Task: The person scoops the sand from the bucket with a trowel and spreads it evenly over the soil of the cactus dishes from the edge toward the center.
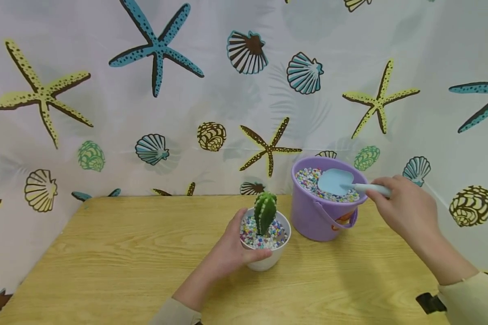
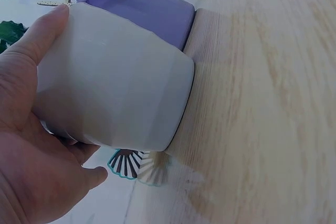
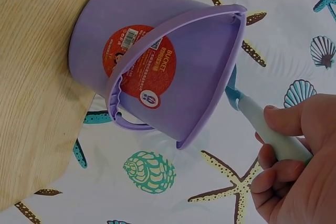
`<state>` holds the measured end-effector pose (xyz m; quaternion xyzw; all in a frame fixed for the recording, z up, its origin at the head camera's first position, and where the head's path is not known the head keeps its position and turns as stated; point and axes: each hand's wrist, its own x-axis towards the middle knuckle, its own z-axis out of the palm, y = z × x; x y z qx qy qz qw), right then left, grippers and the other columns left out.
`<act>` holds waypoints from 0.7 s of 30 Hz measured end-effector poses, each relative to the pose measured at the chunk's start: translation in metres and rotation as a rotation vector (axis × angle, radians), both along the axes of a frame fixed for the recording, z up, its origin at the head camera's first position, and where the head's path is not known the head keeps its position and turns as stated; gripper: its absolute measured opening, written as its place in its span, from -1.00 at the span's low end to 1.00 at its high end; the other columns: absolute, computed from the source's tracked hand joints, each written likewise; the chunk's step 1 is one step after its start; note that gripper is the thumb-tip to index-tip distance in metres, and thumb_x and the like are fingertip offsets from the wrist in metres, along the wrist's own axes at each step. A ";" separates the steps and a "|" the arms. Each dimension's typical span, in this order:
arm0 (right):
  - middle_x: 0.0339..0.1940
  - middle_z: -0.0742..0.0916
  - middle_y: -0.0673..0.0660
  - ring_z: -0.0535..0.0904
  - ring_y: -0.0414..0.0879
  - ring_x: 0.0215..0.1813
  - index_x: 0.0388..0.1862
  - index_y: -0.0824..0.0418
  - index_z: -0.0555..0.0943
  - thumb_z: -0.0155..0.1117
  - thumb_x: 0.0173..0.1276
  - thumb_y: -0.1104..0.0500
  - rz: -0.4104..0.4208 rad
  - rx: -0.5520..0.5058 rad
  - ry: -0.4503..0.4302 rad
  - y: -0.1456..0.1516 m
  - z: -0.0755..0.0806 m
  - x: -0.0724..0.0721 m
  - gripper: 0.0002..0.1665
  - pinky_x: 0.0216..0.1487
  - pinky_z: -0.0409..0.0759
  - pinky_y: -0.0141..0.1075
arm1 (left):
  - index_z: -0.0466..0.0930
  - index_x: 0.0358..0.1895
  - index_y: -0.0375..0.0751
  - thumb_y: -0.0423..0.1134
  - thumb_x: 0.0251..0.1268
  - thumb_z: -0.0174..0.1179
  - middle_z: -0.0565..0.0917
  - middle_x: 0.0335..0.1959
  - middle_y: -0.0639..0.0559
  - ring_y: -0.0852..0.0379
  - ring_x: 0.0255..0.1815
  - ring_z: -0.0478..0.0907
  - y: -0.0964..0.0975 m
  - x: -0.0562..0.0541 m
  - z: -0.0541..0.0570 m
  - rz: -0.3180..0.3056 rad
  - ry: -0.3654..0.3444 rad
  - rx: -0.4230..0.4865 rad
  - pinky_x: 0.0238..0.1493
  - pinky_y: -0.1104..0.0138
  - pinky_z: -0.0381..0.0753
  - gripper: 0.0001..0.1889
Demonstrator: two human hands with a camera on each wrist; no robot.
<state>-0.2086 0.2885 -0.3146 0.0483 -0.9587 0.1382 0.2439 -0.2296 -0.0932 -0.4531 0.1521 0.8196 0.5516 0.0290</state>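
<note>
My left hand (image 1: 232, 250) grips a white pot (image 1: 264, 264) from its left side, the thumb lying across the front. In the pot a small green cactus (image 1: 265, 214) stands upright among multicoloured pebbles (image 1: 274, 237). My right hand (image 1: 410, 205) holds the pale handle of a light blue toy shovel (image 1: 335, 181). The shovel's blade lies over the pebbles in a purple bucket (image 1: 317, 219), with its handle crossing the right rim. Seen from the right wrist, fingers and thumb curl round the shovel handle (image 3: 273, 132); the bucket wall hides most of the blade.
The bucket stands behind and to the right of the pot on a wood-grain table (image 1: 126, 253). Its purple handle (image 3: 173, 27) hangs down at the front. A white cloth (image 1: 211, 95) printed with starfish and shells hangs behind the table.
</note>
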 end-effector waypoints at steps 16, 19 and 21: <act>0.10 0.80 0.40 0.70 0.15 -0.20 0.14 0.31 0.82 0.43 0.61 -0.07 0.018 0.013 -0.155 0.005 0.003 -0.024 -0.53 -0.43 0.52 -0.12 | -0.06 0.82 -0.08 0.08 0.11 0.76 0.27 0.67 -0.30 -0.31 0.63 0.33 -0.001 -0.004 0.002 0.002 -0.002 -0.018 0.61 -0.25 0.30 0.35; 0.05 0.82 0.37 0.69 0.12 -0.24 0.15 0.32 0.82 0.43 0.60 -0.08 0.022 0.017 -0.177 0.008 0.003 -0.026 -0.52 -0.45 0.51 -0.13 | -0.06 0.81 -0.08 0.07 0.11 0.76 0.27 0.68 -0.30 -0.31 0.63 0.33 -0.001 -0.003 0.002 0.004 -0.008 -0.019 0.61 -0.25 0.30 0.35; 0.03 0.83 0.35 0.67 0.09 -0.27 0.15 0.31 0.81 0.42 0.60 -0.08 0.026 0.014 -0.191 0.010 0.003 -0.027 -0.51 -0.46 0.50 -0.15 | -0.06 0.82 -0.10 0.06 0.10 0.76 0.25 0.68 -0.31 -0.32 0.64 0.32 0.000 -0.002 0.001 0.003 -0.014 -0.013 0.62 -0.25 0.29 0.36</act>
